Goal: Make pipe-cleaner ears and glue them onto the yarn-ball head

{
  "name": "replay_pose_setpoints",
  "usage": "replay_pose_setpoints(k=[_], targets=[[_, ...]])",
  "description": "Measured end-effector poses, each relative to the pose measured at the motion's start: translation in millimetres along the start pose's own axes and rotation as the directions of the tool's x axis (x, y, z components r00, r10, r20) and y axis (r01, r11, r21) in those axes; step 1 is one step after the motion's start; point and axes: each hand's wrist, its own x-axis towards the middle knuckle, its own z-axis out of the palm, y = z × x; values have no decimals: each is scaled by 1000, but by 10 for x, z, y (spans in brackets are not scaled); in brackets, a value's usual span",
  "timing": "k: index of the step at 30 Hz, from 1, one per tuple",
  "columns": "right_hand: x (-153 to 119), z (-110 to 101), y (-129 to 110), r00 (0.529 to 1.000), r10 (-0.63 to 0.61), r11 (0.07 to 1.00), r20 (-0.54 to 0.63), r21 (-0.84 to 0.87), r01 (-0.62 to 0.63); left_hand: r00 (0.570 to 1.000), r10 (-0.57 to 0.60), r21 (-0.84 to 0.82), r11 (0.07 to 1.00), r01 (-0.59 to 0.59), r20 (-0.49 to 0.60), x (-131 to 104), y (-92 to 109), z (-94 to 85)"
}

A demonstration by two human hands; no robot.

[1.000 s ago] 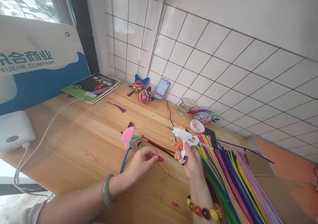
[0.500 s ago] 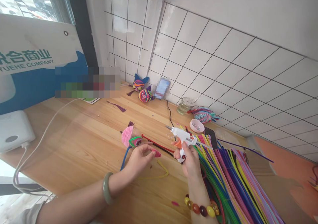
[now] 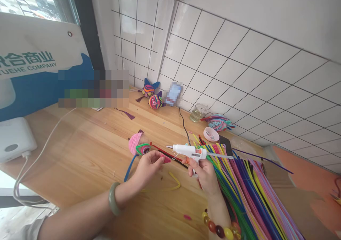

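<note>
My left hand [image 3: 149, 167] pinches a small dark-pink fuzzy piece [image 3: 166, 158], which looks like coiled pipe cleaner. In my right hand [image 3: 204, 170] is a white hot glue gun [image 3: 188, 151], its nozzle pointing left just above the pink piece. A clear glue stick [image 3: 221, 155] sticks out of the gun's back end. Just beyond my left hand lies a round pink craft figure [image 3: 135, 144] with a green-rimmed eye [image 3: 143, 149]. A blue pipe cleaner [image 3: 130, 168] runs down beside it.
Bundled coloured pipe cleaners [image 3: 255, 190] spread along the right. A yellow pipe cleaner [image 3: 174, 181] lies bent before me. Finished colourful figures [image 3: 156, 101], a glass jar [image 3: 198, 113] and a pink dish [image 3: 211, 134] stand near the wall. A white cable [image 3: 50, 137] crosses the left side.
The glue gun has swung from tilted to nearly level, and its nozzle has moved left and lower, nearer the pink piece. My left hand has shifted slightly left.
</note>
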Motion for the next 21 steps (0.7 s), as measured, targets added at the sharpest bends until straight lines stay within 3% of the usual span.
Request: replay_pose_setpoints(k=[8,14,21], targets=[[-122,-168,-139,999,42,969,23,-245,-35,998,-64,-29,998,64,30,-52,73,33],[-142,-145,-169,994,104,966,34,-242,-93,998,-56,-124,991,58,18,-49,90,46],[-153,-102,-211,997,68,974,-27,-216,-72,1000,-7,-33,999,7,10,-46,43,42]])
